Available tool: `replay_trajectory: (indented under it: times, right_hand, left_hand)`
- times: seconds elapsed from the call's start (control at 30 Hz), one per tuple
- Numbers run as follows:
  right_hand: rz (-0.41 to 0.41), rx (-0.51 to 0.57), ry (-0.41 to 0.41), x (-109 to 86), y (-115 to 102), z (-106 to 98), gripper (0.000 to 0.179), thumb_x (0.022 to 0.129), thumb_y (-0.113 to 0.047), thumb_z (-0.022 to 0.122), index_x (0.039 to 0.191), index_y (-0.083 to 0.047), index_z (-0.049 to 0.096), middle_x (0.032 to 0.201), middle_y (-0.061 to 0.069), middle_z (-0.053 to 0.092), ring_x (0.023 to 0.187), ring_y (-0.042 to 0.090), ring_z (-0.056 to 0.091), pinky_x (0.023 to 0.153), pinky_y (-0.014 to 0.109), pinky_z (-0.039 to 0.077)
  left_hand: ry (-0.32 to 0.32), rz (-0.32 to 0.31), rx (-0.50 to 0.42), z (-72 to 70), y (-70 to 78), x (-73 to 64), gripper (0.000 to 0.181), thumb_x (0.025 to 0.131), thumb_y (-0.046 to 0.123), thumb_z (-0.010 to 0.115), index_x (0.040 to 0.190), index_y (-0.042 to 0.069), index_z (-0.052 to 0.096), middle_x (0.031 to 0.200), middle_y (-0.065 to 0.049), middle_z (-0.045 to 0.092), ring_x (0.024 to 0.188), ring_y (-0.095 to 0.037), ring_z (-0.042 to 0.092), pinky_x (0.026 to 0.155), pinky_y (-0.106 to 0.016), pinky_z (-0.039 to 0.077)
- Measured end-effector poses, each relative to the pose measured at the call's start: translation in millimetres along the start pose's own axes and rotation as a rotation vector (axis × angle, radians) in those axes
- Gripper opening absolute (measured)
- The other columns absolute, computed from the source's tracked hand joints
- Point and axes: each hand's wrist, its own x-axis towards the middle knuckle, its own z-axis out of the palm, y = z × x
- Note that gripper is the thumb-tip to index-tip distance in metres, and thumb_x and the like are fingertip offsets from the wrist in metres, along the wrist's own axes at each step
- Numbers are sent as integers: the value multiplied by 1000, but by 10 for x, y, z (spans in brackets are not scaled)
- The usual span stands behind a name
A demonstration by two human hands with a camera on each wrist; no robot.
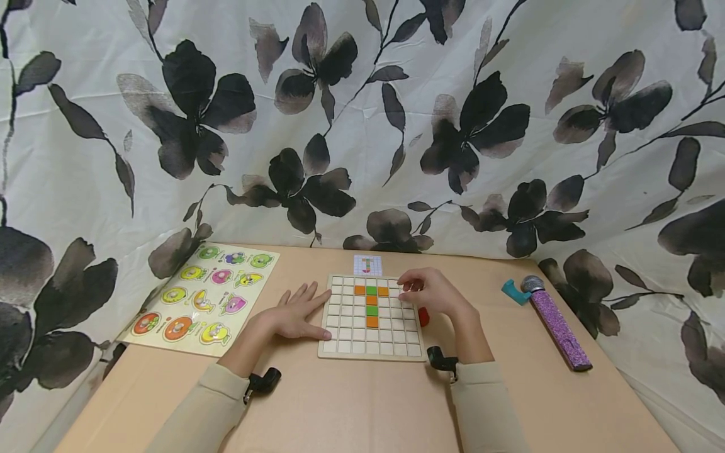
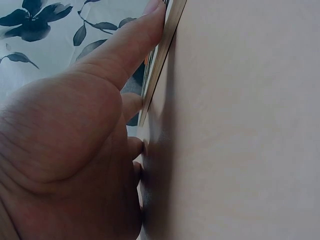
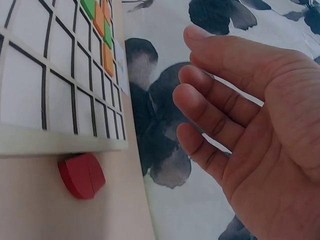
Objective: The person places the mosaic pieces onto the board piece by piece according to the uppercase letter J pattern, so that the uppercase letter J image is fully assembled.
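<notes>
A white grid board (image 1: 346, 346) lies on the table, with several orange and green square tiles (image 1: 371, 301) set in a T shape in its upper middle. My left hand (image 1: 287, 318) is spread at the board's left side, with thumb and index fingertips touching its edge. Over the board's right edge hovers my right hand (image 1: 435, 292), its fingers loosely bent. In the right wrist view nothing lies between its thumb and fingers. Beside the board's right edge, partly behind that hand, is a red piece (image 3: 82, 176). A small printed card (image 1: 368, 265) with a coloured pattern sits just behind the board.
At the left lies a sheet of cartoon fruit pictures (image 1: 212, 301). On the right are a purple glitter microphone (image 1: 561, 330) and a teal object (image 1: 515, 292) touching or close to its head. A floral cloth (image 1: 385, 138) hangs behind the table (image 1: 345, 402).
</notes>
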Motion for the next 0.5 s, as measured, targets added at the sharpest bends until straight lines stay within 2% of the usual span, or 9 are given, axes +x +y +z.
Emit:
replay_trajectory:
  times: [0.3, 0.5]
  right_hand:
    - [18, 10, 27, -61, 131, -119, 23, 89, -9, 81, 111, -13, 78, 99, 4, 71, 89, 24, 60, 74, 32, 53]
    - [44, 16, 37, -107, 199, -164, 27, 89, -6, 80, 115, -6, 77, 102, 7, 72, 91, 25, 59, 77, 32, 52]
  left_hand:
    - [-8, -12, -9, -21, 49, -21, 109, 85, 72, 70, 168, 20, 21, 174, -23, 1, 161, -45, -5, 125, -69, -6]
    - [-11, -24, 2, -4, 16, 12, 109, 85, 70, 72, 168, 21, 21, 175, -21, 0, 162, -44, -5, 125, -69, -6]
